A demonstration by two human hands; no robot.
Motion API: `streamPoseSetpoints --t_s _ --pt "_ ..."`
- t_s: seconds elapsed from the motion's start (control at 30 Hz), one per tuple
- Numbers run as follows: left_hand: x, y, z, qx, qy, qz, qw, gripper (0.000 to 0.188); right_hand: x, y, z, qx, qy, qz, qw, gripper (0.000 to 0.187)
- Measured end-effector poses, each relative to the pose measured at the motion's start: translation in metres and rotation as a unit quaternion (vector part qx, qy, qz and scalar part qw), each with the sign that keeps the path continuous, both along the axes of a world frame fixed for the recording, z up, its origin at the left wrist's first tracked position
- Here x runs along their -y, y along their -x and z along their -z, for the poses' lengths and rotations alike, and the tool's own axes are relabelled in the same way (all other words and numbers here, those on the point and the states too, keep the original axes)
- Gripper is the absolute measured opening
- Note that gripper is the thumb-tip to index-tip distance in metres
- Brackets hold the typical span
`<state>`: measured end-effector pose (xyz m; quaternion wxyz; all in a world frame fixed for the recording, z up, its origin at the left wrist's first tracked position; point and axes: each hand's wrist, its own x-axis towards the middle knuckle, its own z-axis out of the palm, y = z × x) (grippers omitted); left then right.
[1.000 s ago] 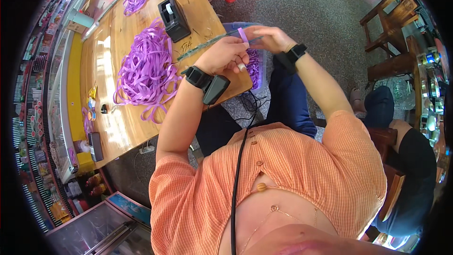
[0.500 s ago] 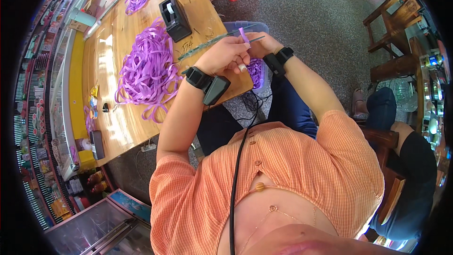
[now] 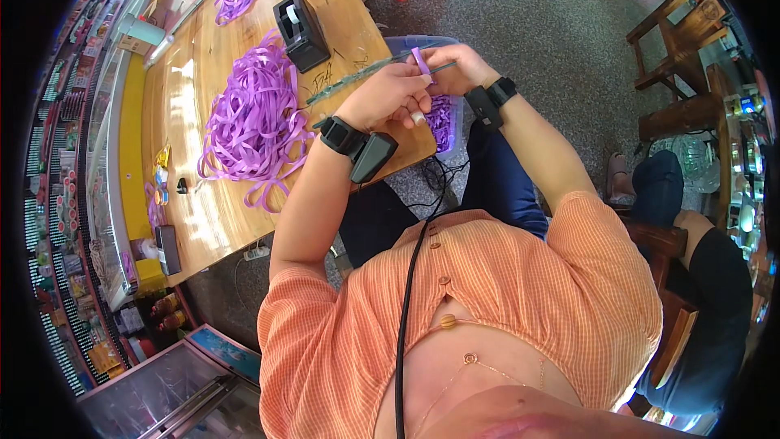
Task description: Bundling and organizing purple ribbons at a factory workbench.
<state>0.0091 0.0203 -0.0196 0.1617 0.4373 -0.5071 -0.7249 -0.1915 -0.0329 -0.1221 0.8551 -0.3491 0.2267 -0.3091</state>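
Ribbon point(image 3: 420, 60) steady, right hand point(image 3: 461, 67) higher

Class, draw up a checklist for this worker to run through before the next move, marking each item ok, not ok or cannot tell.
1. Purple strip pinched in left hand: ok.
2. Right hand close to the strip: ok.
3. Right hand's grip on the thin rod: cannot tell, partly hidden.
4. Tape dispenser on the table, apart from both hands: ok.
5. Ribbon pile neatly laid: not ok, loops lie jumbled.

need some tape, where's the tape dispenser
Head view, upper left: the dispenser is on the wooden table, beside the far end of the large ribbon heap.
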Motion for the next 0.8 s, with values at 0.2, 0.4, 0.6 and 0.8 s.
streamPoseSetpoints --t_s 0.2,0.4,0.6,0.8 --pt "0.003 0.008 -0.005 0.014 0.005 0.016 1.000 0.021 0.009 0.002 0.016 0.183 -0.065 -0.041 0.980 0.047" --pt "0.000 -0.001 -0.002 0.005 0.003 0.012 1.000 0.023 -0.028 -0.005 -0.044 -0.059 -0.020 0.072 0.995 0.056" --pt "0.003 0.001 0.000 0.017 0.013 0.015 1.000 0.023 -0.040 -0.005 -0.053 -0.254 0.096 0.189 0.944 0.050" --pt "0.001 0.002 -0.002 0.015 0.018 0.009 1.000 0.022 -0.041 -0.025 -0.046 -0.228 0.136 0.323 0.908 0.022"
